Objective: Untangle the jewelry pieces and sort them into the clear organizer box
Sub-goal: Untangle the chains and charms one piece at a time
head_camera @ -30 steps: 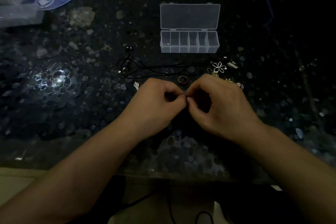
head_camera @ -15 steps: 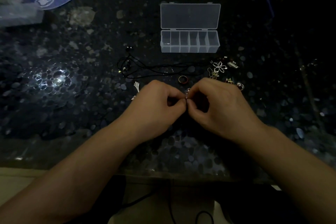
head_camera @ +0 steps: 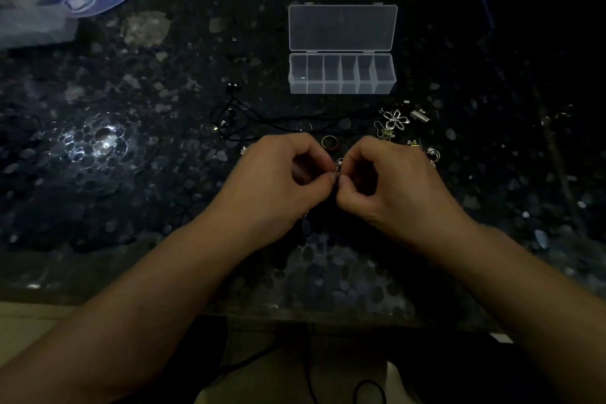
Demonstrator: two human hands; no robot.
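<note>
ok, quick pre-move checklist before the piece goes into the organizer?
1. Organizer box lid open: ok.
2. Compartments free: mostly ok; a small glint sits in the leftmost, cannot tell what.
3. Grip on the small silver piece: left hand and right hand both pinch it: ok.
4. Piece untangled: cannot tell, fingers cover most of it.
5. Path to box: ring and black cord lie between: not ok, lift over.
6. Lighting: dim, not ok.
</note>
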